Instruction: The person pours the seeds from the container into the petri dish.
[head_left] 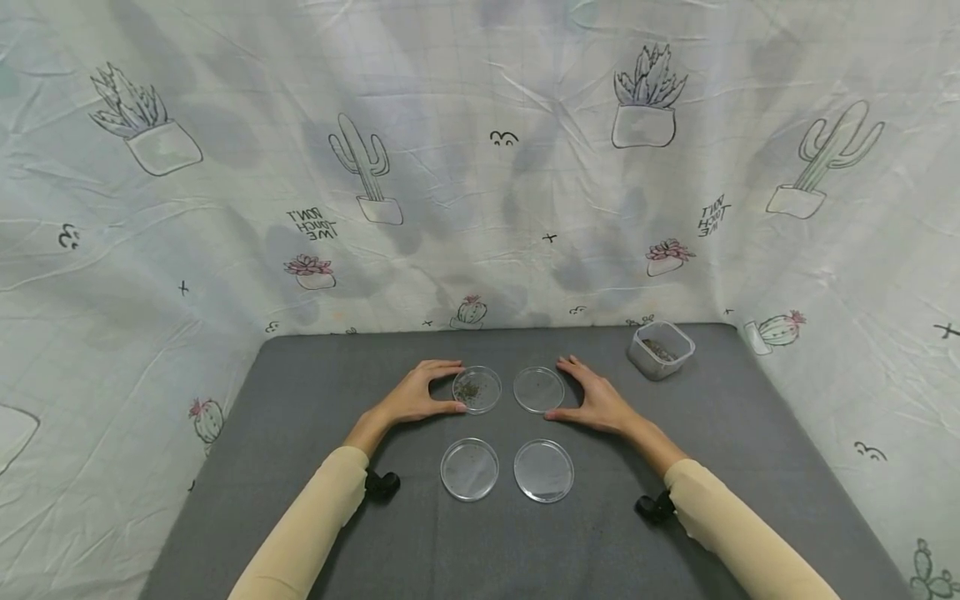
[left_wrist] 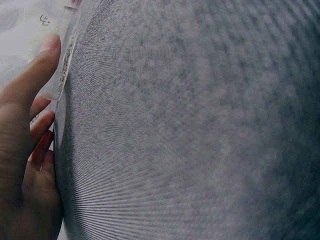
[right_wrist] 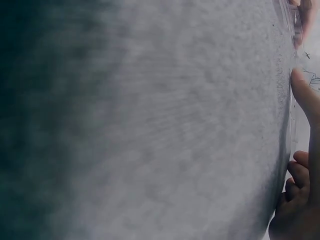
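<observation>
A: Grey felt-like mat [head_left: 315, 467] under everything; four clear round dishes on it in a square. Which does the left hand [head_left: 416, 400] have?

B: The far-left dish [head_left: 477, 388], the one with dark specks in it; thumb and forefinger curl round its left rim, a narrow pinch on the edge; in the left wrist view the thumb [left_wrist: 35, 70] lies against the clear wall of that dish [left_wrist: 65, 55].

A: And the right hand [head_left: 596, 400]?

B: Mirror of it; it cups the far-right dish [head_left: 538, 389], fingertip at the far rim and thumb at the near rim; the right wrist view shows a fingertip [right_wrist: 305, 95] against the thin clear edge [right_wrist: 291, 75]. That dish looks bare inside.

A: What lies toward the wrists from those two grips?

B: The near-left dish [head_left: 469, 469], faintly dusted, and the near-right dish [head_left: 543, 471]; neither touched; each sits just behind its hand's dish, apart from it.

A: Beyond the right hand?

B: A small clear tub [head_left: 661, 350] with dark bits in it, further out and to the right of that grip; cactus-print cloth [head_left: 480, 167] hangs behind.
</observation>
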